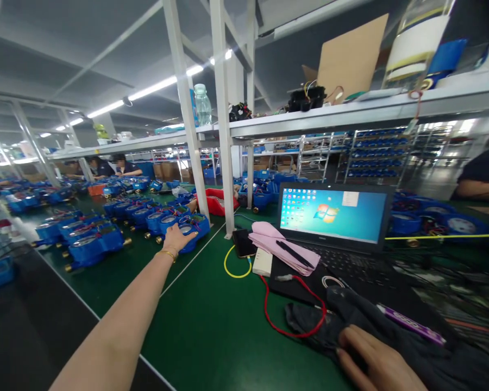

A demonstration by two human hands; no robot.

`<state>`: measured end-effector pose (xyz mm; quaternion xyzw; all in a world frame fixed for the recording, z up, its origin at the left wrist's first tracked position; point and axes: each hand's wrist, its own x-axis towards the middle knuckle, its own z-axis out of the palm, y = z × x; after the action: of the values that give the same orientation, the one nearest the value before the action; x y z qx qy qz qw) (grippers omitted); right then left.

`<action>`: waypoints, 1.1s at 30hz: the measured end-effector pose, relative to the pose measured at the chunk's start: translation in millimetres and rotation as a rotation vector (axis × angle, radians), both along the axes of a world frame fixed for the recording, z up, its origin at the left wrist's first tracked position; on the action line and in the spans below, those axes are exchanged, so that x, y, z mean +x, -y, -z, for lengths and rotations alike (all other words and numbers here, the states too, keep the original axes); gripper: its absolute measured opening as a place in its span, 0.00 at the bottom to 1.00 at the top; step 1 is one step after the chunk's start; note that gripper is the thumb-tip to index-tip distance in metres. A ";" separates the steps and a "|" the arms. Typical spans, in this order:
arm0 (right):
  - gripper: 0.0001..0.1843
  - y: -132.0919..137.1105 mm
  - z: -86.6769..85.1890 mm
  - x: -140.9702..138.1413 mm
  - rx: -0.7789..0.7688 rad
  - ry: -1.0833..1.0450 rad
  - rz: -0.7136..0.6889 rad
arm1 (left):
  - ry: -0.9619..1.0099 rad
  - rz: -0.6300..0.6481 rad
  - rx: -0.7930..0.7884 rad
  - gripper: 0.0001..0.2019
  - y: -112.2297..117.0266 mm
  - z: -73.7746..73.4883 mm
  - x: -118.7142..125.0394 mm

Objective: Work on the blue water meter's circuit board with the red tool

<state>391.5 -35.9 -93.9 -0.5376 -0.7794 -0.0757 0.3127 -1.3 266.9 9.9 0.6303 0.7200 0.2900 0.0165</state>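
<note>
While it's spread, left hand (176, 239) touches blue unit (201, 226).

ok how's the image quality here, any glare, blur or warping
Head view: the white ceiling strip lights glare, while the black laptop's bright blue screen is readable; head view: wide-angle stretch slants the tall white metal posts and the clear jar with a white label; head view: the bare right hand looks slightly soft.

Left hand (177, 239) on blue unit (200, 227); right hand (377, 359) near dark cloth (358, 305)
</note>
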 end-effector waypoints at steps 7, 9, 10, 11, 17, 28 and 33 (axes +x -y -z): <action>0.08 1.9 -3.6 -3.7 -0.205 0.026 0.091 | -0.067 0.103 -0.150 0.29 2.5 -6.3 -2.7; 0.08 2.4 -5.4 -3.5 -0.234 0.023 0.096 | -0.086 0.151 -0.158 0.33 18.1 -6.6 -7.2; 0.09 2.7 -5.3 -2.9 -0.242 0.020 0.091 | -0.093 0.180 -0.161 0.34 28.3 -6.3 -10.5; 0.09 3.1 -4.7 -2.0 -0.243 0.016 0.083 | -0.098 0.212 -0.163 0.35 39.9 -5.7 -14.3; 0.11 2.6 2.8 6.8 -0.171 -0.006 0.031 | -0.080 0.445 -0.151 0.40 128.1 0.2 -33.4; 0.12 8.4 -36.5 4.3 -0.106 -0.239 0.193 | 0.016 0.869 -0.232 0.38 237.6 -1.2 23.8; 0.16 -3.6 -50.2 3.8 -0.044 -0.291 0.340 | 0.050 0.999 -0.247 0.38 236.7 -0.6 61.8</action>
<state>395.4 -32.3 -43.7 -0.6732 -0.6257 -0.0317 0.3929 60.4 30.3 10.5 0.8836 0.3591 0.1745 0.2446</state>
